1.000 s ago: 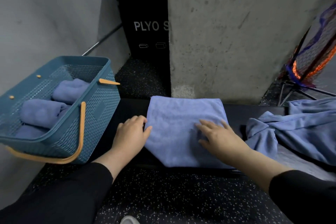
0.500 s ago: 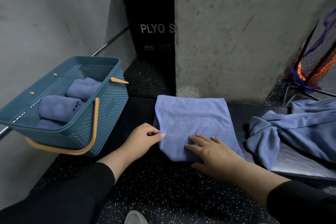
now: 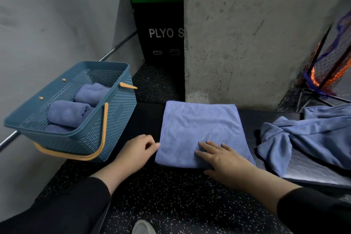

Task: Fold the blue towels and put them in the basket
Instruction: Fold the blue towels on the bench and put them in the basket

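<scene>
Folded towel: a blue towel (image 3: 201, 131) lies flat in a tidy rectangle on the dark table (image 3: 148, 118), square in the middle of the view, its far edge close to the foot of the concrete pillar (image 3: 256, 34).
Right hand: the right hand (image 3: 226, 159) lies palm down on the towel's near right corner, fingers (image 3: 206, 145) straight and spread, pressing the cloth flat; the grip is wide, nothing curled round anything.
Left hand: the left hand (image 3: 135, 151) sits at the towel's near left edge, fingers curled, thumb and fingertip meeting right at the hem; whether it actually pinches the cloth, I cannot tell.
Basket: the blue woven basket (image 3: 112, 119) with orange handles (image 3: 100, 135) stands to the left of the towel, just beside the left hand, and looks tilted in this wide view.
Basket contents: rolled blue towels (image 3: 68, 113) already lie inside, one nearer, one further back, a third showing beneath.
Unfolded pile: rumpled blue towels (image 3: 311, 135) lie heaped at the right end of the table, apart from the folded one.
Background: a black and green box (image 3: 157, 24) marked PLYO stands behind the pillar's left side; orange and blue netting (image 3: 330, 66) shows at far right.
Floor: speckled black flooring (image 3: 171, 201) runs below the table.
</scene>
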Tool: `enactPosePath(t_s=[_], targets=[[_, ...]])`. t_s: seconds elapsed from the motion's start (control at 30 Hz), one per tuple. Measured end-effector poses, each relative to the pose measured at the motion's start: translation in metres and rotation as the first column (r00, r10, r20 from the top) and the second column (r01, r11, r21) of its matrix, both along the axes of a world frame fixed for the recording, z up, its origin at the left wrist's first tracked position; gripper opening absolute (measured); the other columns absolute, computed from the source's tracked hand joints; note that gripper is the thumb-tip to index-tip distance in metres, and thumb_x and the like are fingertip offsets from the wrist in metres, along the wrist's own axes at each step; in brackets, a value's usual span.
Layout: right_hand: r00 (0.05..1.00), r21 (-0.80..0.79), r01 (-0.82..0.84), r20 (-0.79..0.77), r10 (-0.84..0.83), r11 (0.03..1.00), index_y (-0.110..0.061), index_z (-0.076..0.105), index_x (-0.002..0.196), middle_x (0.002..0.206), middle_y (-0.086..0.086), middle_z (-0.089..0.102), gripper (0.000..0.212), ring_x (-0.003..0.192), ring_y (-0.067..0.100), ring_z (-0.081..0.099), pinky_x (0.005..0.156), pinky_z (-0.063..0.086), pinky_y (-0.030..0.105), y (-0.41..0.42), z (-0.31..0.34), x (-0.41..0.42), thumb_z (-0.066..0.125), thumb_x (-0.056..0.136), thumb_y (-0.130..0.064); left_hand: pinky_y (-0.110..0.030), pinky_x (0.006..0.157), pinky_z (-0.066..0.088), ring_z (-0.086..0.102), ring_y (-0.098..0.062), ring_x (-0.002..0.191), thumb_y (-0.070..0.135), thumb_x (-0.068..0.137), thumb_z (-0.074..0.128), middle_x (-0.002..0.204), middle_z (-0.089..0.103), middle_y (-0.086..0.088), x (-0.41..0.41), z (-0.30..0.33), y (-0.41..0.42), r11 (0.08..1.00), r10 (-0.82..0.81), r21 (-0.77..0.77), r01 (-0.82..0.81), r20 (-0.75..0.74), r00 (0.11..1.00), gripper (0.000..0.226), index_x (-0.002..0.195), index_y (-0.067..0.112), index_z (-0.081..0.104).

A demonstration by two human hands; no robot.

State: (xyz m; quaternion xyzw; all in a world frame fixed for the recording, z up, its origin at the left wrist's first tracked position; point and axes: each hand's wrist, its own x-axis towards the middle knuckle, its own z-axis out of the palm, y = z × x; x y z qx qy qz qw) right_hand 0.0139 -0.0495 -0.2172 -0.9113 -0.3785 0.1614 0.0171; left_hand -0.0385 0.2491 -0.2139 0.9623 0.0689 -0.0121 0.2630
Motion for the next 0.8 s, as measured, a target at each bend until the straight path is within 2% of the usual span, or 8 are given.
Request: enactPosePath(t_s=[0.03,0.1,0.17,0.27,0.4,0.57,0.73,0.8], targets=[[1.000,-0.001,-0.006,-0.004,0.006,1.000,-0.034,0.016,0.159,0.168,-0.007,-0.001,0.069,0.155,0.016,0.002,0.125,0.009,0.045,-0.001,0.000,0.000,0.051,0.099,-0.045,-0.030,0.080,0.042,0.053,-0.004,0.081,0.051,0.096,0.054,0.087,0.056,0.014,-0.003,-0.001,0.000,0.979,-0.116,0.175,0.109,0.031,0.993,0.026,0.086,0.027,0.061],[1.000,0.006,-0.016,-0.019,0.016,1.000,-0.034,0.016,0.159,0.168,-0.007,-0.001,0.070,0.155,0.015,0.003,0.125,0.009,0.044,-0.006,0.000,-0.001,0.051,0.099,-0.045,-0.031,0.092,0.040,0.051,-0.004,0.098,0.062,0.092,0.044,0.103,0.052,0.018,-0.008,-0.007,-0.002,0.889,-0.324,0.362,0.280,0.067,0.944,0.033,0.104,0.036,0.059],[1.000,0.037,-0.025,-0.009,0.025,0.999,-0.033,0.025,0.156,0.167,-0.006,0.010,0.069,0.154,0.015,0.012,0.124,0.017,0.043,-0.014,0.000,-0.001,0.055,0.095,-0.045,-0.034,0.099,0.042,0.049,-0.007,0.113,0.069,0.086,0.044,0.119,0.051,0.016,-0.012,-0.016,-0.006,0.832,-0.426,0.428,0.352,0.088,0.900,0.049,0.120,0.037,0.058],[0.998,0.082,-0.015,0.066,0.010,0.997,-0.032,0.044,0.140,0.147,-0.012,0.038,0.058,0.135,0.013,0.041,0.107,0.037,0.034,-0.033,0.005,-0.001,0.063,0.087,-0.048,-0.039,0.100,0.047,0.051,-0.012,0.122,0.064,0.076,0.067,0.131,0.055,0.007,-0.015,-0.030,-0.011,0.752,-0.504,0.529,0.393,0.079,0.860,0.061,0.128,0.033,0.058],[0.993,0.059,0.054,0.097,-0.060,0.997,-0.035,0.049,0.119,0.122,-0.016,0.043,0.043,0.114,0.010,0.048,0.091,0.043,0.031,-0.066,0.007,0.001,0.065,0.083,-0.053,-0.036,0.099,0.046,0.056,-0.013,0.119,0.037,0.073,0.079,0.127,0.058,0.007,-0.015,-0.032,-0.005,0.757,-0.513,0.514,0.404,0.086,0.854,0.055,0.125,0.032,0.062],[0.993,0.156,0.108,0.018,-0.113,0.982,-0.029,0.062,0.108,0.119,-0.019,0.053,0.025,0.104,0.007,0.058,0.085,0.051,0.029,-0.096,0.008,0.005,0.067,0.085,-0.036,-0.029,0.093,0.038,0.056,-0.010,0.110,0.024,0.079,0.077,0.116,0.060,0.012,-0.013,-0.026,0.000,0.794,-0.512,0.451,0.408,0.136,0.848,0.038,0.115,0.031,0.069],[0.974,0.216,0.067,0.200,-0.111,0.974,-0.021,0.070,0.090,0.103,-0.011,0.066,0.027,0.087,0.014,0.066,0.074,0.056,0.035,-0.098,0.004,0.007,0.046,0.086,-0.034,-0.029,0.097,0.040,0.052,-0.004,0.111,0.024,0.089,0.058,0.111,0.055,0.020,-0.011,-0.021,-0.001,0.860,-0.435,0.365,0.358,0.154,0.887,0.018,0.104,0.030,0.066],[0.970,0.224,0.121,0.180,-0.163,0.967,-0.019,0.064,0.083,0.090,-0.009,0.065,0.028,0.081,0.015,0.063,0.072,0.054,0.039,-0.094,0.006,0.007,0.041,0.088,-0.035,-0.029,0.099,0.039,0.051,-0.001,0.114,0.033,0.089,0.050,0.113,0.059,0.020,-0.009,-0.016,-0.003,0.906,-0.377,0.264,0.331,0.147,0.915,0.022,0.101,0.028,0.067]])
